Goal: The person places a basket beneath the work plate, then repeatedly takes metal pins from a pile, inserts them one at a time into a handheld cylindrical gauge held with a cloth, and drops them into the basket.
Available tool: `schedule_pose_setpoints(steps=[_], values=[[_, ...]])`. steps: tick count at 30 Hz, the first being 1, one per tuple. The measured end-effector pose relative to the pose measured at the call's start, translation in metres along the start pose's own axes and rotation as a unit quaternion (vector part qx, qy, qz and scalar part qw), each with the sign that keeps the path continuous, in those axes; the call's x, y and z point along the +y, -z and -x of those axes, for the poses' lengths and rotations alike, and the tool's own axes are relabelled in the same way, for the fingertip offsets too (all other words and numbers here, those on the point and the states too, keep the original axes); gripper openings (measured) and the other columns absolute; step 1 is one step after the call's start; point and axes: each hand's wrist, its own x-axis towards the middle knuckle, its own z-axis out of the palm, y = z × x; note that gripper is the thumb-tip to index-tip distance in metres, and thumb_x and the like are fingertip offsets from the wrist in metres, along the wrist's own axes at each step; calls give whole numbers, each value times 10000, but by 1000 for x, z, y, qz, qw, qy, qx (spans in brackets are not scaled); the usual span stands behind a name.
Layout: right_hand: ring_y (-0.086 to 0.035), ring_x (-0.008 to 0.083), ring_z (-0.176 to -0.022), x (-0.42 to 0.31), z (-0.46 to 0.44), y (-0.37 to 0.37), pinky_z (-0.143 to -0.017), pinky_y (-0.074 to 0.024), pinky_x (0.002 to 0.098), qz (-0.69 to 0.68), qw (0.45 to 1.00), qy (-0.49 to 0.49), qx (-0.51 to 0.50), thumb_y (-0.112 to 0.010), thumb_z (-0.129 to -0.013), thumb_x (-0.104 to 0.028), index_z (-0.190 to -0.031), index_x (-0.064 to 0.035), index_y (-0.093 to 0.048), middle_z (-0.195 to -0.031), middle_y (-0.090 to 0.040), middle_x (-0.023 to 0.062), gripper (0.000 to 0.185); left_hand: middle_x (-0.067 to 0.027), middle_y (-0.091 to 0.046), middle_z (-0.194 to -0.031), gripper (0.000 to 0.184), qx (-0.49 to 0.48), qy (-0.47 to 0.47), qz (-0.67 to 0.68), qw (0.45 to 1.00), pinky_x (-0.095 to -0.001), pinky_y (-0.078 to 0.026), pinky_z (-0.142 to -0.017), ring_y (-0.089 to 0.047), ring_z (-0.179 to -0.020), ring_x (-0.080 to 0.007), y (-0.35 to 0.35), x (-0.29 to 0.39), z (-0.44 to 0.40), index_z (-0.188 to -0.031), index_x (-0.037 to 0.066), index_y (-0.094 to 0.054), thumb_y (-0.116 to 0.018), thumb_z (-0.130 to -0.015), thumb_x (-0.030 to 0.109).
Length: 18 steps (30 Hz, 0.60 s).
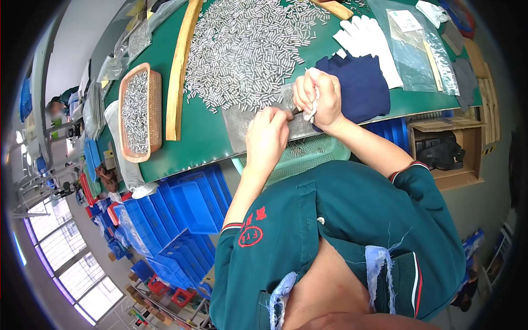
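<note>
My right hand (319, 99) is a closed fist around a tool with a white-wrapped handle (314, 110). A short dark part of that tool points toward my left hand. Beside it, my left hand (268, 135) has its fingers pinched together low over a grey metal plate (236, 125); whatever they hold is hidden. Just beyond both hands spreads a large heap of small metal pins (242, 55). Under the table edge, in front of my body, a light green basket (330, 155) has some pins in it.
A pink basket (156, 110) full of pins stands left of a wooden strip (179, 77). To the right lie a folded navy cloth (363, 88), white gloves (371, 41) and a clear plastic bag (412, 60). Blue bins (192, 203) and a cardboard box (467, 165) flank me below the table.
</note>
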Motion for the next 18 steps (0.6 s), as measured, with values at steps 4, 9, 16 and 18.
schedule_pose_setpoints(steps=[4,9,16,18], values=[[-283,112,-338,-2,0,0,-362,-279,252,-5,1000,-10,-6,-322,-898,-234,-513,-75,-315,-412,-325,42,417,-44,-524,-805,124,-12,-32,-5,999,-346,-420,-658,-524,-749,-231,4,-2,5,-829,97,-580,-607,-714,60],[-278,109,-338,-1,1,2,-362,-285,253,-22,999,-21,-22,-327,-900,-241,-514,-77,-316,-415,-326,39,420,-46,-525,-775,109,47,69,-1,997,-343,-413,-651,-521,-732,-232,-2,5,8,-799,76,-575,-644,-716,96],[-275,106,-342,-1,2,4,-364,-292,254,-24,997,-37,-57,-342,-904,-246,-513,-78,-317,-417,-327,38,426,-57,-525,-748,109,38,73,48,995,-346,-412,-642,-522,-724,-239,-8,-1,9,-775,67,-573,-655,-705,81],[-277,106,-343,-1,2,4,-365,-292,254,-29,997,-34,-59,-345,-904,-244,-513,-77,-318,-417,-327,38,426,-58,-526,-735,106,32,85,46,995,-346,-413,-640,-522,-719,-238,-7,0,8,-770,69,-571,-654,-704,76]])
